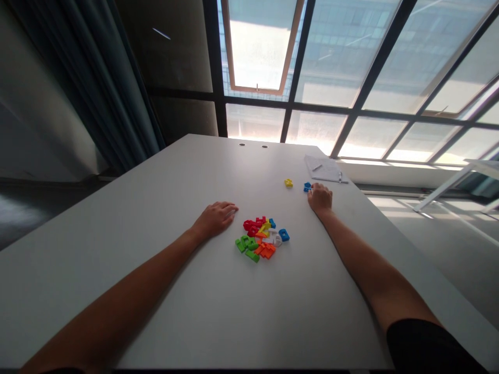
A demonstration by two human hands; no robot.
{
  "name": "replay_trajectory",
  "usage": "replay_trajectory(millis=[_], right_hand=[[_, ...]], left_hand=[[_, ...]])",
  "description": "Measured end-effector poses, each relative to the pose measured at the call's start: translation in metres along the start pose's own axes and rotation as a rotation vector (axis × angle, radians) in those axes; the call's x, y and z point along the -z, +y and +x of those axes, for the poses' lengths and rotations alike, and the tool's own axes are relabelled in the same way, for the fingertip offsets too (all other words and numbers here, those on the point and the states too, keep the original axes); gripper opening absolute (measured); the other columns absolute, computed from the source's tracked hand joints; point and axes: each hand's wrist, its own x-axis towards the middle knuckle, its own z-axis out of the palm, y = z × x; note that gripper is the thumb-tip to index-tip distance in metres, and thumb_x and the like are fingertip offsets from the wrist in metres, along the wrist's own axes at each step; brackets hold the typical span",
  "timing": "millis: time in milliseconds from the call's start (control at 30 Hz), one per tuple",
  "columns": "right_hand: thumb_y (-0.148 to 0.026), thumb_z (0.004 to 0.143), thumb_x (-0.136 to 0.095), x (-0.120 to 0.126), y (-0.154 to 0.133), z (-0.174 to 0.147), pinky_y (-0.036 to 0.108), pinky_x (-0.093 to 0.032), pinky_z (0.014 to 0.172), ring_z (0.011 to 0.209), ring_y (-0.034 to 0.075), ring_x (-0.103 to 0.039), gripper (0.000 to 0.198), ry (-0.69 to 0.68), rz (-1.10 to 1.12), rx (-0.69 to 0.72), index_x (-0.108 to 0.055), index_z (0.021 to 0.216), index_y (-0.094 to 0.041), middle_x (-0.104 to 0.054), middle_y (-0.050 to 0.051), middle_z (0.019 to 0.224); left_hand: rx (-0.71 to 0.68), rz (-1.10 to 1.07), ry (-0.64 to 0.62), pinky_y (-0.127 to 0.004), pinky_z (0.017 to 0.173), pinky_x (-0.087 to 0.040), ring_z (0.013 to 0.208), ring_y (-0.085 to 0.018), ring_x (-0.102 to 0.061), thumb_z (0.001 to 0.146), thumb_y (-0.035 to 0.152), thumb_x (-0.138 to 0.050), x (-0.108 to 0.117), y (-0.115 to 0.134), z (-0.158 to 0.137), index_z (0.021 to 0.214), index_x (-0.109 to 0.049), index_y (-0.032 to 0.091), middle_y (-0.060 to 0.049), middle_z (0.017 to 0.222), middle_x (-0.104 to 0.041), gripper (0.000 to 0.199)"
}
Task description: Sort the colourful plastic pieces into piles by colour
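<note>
Two hands lie on the desk (pixel 156 208): the left hand (pixel 216 217) flat and released, the right hand (pixel 320 198) touching one blue piece (pixel 307 186), grip unclear. One yellow piece (pixel 288 183) sits just left; one mixed pile (pixel 262 238) lies nearer, between the hands.

A long white table (pixel 156 218) fills the lower view, with two small round holes (pixel 253 145) near its far edge. At the far right corner lies a sheet of paper (pixel 325 169) with a pen (pixel 340 177) on it (the writing is too small to read). Behind the table stands a tall window (pixel 351 78) with dark frames, one pane (pixel 259 47) framed in pale wood. A dark curtain (pixel 97 78) hangs at the left. A white frame (pixel 456 182) leans at the right, off the table.
</note>
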Motion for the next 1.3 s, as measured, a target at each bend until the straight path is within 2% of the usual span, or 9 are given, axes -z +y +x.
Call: replay_trajectory(millis=[100, 300, 433, 533, 700, 867, 1000, 1100, 1300], right_hand=[[-0.025, 0.106, -0.049, 0.001, 0.001, -0.004, 0.045, -0.044, 0.106, 0.127, 0.035, -0.063, 0.036, -0.055, 0.014, 0.116, -0.074, 0.13, -0.014, -0.074, 0.021, 0.134], [-0.024, 0.106, -0.048, 0.007, -0.004, -0.012, 0.048, -0.047, 0.106, 0.126, 0.038, -0.064, 0.04, -0.138, -0.006, 0.054, -0.078, 0.129, -0.013, -0.076, 0.024, 0.132], [-0.023, 0.107, -0.048, 0.014, -0.006, -0.037, 0.044, -0.049, 0.107, 0.124, 0.035, -0.068, 0.038, -0.149, 0.003, 0.119, -0.078, 0.127, -0.013, -0.077, 0.022, 0.132], [-0.021, 0.106, -0.051, 0.02, -0.009, -0.067, 0.043, -0.05, 0.111, 0.126, 0.031, -0.069, 0.035, -0.14, 0.114, 0.325, -0.079, 0.126, -0.016, -0.079, 0.017, 0.135], [-0.023, 0.108, -0.054, 0.032, -0.028, -0.103, 0.046, -0.051, 0.116, 0.127, 0.026, -0.072, 0.033, -0.14, 0.513, 0.75, -0.081, 0.128, -0.025, -0.082, 0.011, 0.132], [-0.022, 0.108, -0.056, 0.042, -0.045, -0.109, 0.052, -0.053, 0.115, 0.131, 0.028, -0.07, 0.036, -0.168, 0.722, 0.928, -0.08, 0.134, -0.032, -0.081, 0.008, 0.135], [-0.026, 0.111, -0.056, 0.043, -0.045, -0.109, 0.053, -0.05, 0.118, 0.137, 0.028, -0.066, 0.034, -0.212, 0.696, 0.933, -0.08, 0.133, -0.033, -0.081, 0.006, 0.136], [-0.031, 0.112, -0.055, 0.04, -0.043, -0.107, 0.052, -0.047, 0.117, 0.134, 0.029, -0.068, 0.029, -0.157, 0.634, 0.881, -0.082, 0.124, -0.03, -0.083, 0.006, 0.131], [-0.029, 0.108, -0.056, 0.03, -0.018, -0.08, 0.05, -0.039, 0.12, 0.134, 0.032, -0.063, 0.029, -0.049, 0.265, 0.478, -0.079, 0.122, -0.021, -0.081, 0.014, 0.127]], left_hand=[[-0.005, -0.005, 0.0, -0.051, 0.115, -0.054, 0.133, -0.031, -0.068, 0.104, 0.036, -0.051, -0.001, -0.001, 0.001, 0.135, -0.077, 0.029, -0.009, 0.148, -0.073, 0.041], [-0.011, -0.011, 0.021, -0.051, 0.117, -0.054, 0.134, -0.031, -0.068, 0.104, 0.036, -0.05, -0.004, -0.003, 0.001, 0.134, -0.077, 0.03, -0.009, 0.146, -0.074, 0.04], [-0.007, -0.006, 0.013, -0.051, 0.116, -0.054, 0.135, -0.03, -0.067, 0.104, 0.036, -0.05, -0.004, -0.003, 0.001, 0.135, -0.077, 0.03, -0.008, 0.147, -0.074, 0.041], [-0.004, -0.008, 0.012, -0.051, 0.116, -0.054, 0.135, -0.031, -0.067, 0.105, 0.036, -0.05, -0.004, -0.003, 0.001, 0.135, -0.077, 0.03, -0.008, 0.148, -0.074, 0.04], [-0.012, -0.016, 0.028, -0.051, 0.117, -0.054, 0.131, -0.03, -0.069, 0.103, 0.035, -0.052, -0.005, -0.003, 0.001, 0.133, -0.078, 0.029, -0.01, 0.146, -0.074, 0.04], [-0.012, -0.01, 0.023, -0.051, 0.116, -0.055, 0.131, -0.03, -0.069, 0.103, 0.034, -0.051, -0.004, -0.003, 0.001, 0.133, -0.078, 0.029, -0.009, 0.146, -0.074, 0.04], [-0.015, -0.005, 0.011, -0.051, 0.116, -0.054, 0.132, -0.03, -0.068, 0.104, 0.035, -0.05, -0.003, -0.004, 0.001, 0.134, -0.077, 0.03, -0.008, 0.147, -0.074, 0.04], [-0.014, -0.003, 0.004, -0.052, 0.116, -0.054, 0.134, -0.031, -0.067, 0.104, 0.035, -0.05, -0.003, -0.004, 0.001, 0.135, -0.076, 0.029, -0.009, 0.148, -0.073, 0.041], [-0.004, -0.009, 0.008, -0.051, 0.117, -0.053, 0.135, -0.03, -0.067, 0.105, 0.037, -0.049, -0.004, -0.004, 0.001, 0.135, -0.076, 0.029, -0.008, 0.149, -0.073, 0.041]])
